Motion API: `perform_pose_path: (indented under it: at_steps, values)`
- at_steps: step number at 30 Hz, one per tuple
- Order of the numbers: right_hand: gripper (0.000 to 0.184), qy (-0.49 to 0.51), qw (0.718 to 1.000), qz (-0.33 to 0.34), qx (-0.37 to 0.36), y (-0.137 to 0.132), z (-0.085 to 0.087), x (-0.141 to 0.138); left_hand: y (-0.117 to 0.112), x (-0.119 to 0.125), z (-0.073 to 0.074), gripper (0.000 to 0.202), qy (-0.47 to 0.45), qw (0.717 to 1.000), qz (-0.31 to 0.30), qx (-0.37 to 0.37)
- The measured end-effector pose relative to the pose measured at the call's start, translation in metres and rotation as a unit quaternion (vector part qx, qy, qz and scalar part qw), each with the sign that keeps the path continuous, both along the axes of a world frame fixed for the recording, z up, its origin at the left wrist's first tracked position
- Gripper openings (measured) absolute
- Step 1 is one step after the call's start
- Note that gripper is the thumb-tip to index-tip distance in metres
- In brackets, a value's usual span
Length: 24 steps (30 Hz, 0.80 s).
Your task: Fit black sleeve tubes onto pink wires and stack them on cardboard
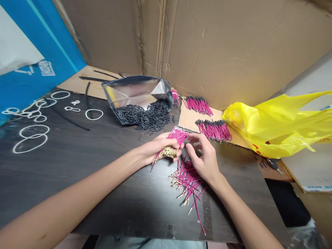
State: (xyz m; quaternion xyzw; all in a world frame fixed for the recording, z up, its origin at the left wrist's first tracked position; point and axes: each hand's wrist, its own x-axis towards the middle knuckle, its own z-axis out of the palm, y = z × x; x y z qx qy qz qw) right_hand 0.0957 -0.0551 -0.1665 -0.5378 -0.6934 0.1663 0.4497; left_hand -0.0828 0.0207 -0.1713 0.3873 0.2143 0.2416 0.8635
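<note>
A thick bundle of magenta wires lies in my left hand, its fingers wrapped round it. Gold-coloured metal ends stick out on the near side of the bundle, pale ends on the far side. Close against the right side of the bundle is my right hand, with bent fingers. Its thumb and index fingertips look slightly apart, and I see nothing between them. Below the hands, a loose pile of magenta wires with metal ends spreads over the dark table.
An open silvery bag spills short black tubes. Two rows of black-capped magenta wires lie on cardboard. White rubber bands and black tubing are at left. A yellow plastic bag is at right; cardboard walls stand behind.
</note>
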Motion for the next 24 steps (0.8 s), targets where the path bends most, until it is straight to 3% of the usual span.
perform_pose_path:
  at_steps: [4,8,14,24]
  values:
    - [0.05,0.007,0.999,0.038,0.017,0.0,-0.004,-0.004,-0.001,0.001,0.001,0.022,0.001,1.0,0.017,0.0]
    - [0.068,0.007,0.999,0.025,0.019,-0.002,-0.01,-0.009,-0.003,0.001,0.001,0.019,0.006,0.999,0.027,0.018]
    - [0.062,0.049,0.997,0.047,-0.043,-0.001,-0.015,-0.008,-0.005,0.002,0.0,0.019,0.009,0.999,-0.011,0.035]
    - [0.051,0.06,0.996,0.066,-0.024,-0.002,-0.015,-0.004,-0.004,0.001,0.003,0.021,0.042,0.996,-0.037,0.065]
